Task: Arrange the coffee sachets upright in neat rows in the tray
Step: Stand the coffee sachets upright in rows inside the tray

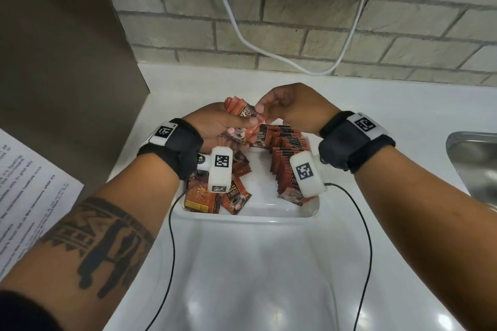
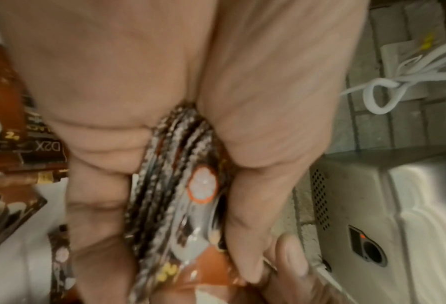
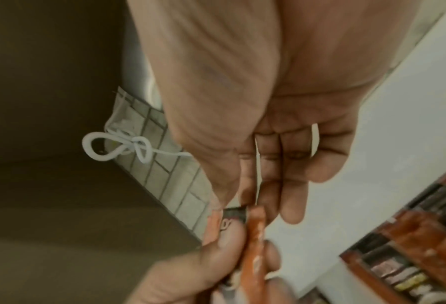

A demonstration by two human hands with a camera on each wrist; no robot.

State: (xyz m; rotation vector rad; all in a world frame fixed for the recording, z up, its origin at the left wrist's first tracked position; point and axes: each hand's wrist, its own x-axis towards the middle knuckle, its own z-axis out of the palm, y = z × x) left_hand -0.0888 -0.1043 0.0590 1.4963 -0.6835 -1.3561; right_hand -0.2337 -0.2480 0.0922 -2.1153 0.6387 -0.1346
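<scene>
A white tray sits on the counter below both hands. My left hand grips a stack of red-orange coffee sachets above the tray's far left; the left wrist view shows the stack squeezed between thumb and fingers. My right hand pinches the edge of one sachet at the stack's right side. A row of upright sachets runs along the tray's right side. Loose sachets lie flat in the tray's left part, partly hidden by the wrist camera.
A brown panel rises on the left, with printed paper below it. A white cable hangs down the brick wall behind. A steel sink lies at the right edge. Thin black wires trail over the counter.
</scene>
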